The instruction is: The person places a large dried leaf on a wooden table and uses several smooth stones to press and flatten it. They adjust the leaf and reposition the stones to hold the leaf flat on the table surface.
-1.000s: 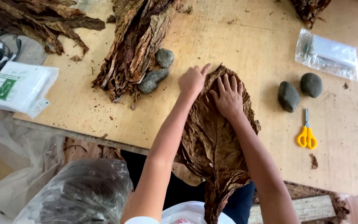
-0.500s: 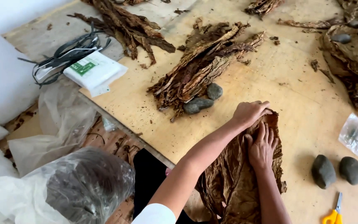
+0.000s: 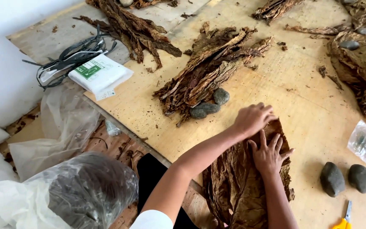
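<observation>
the big wooden board (image 3: 310, 110) holds it all. the pile of flat brown leaves (image 3: 242, 186) lies at its near edge. it looks thin, light and dry, easy to tear, so press it flat, don't pinch. the left hand (image 3: 253, 118) and right hand (image 3: 270, 154) lie open, palms down on it, gripping nothing.

Both forearms were bare from elbow to wrist, and neither the left hand (image 3: 250, 120) nor the right hand (image 3: 270, 154) wore a glove, ring or watch. A white short sleeve (image 3: 151, 219) covered the left upper arm.
</observation>
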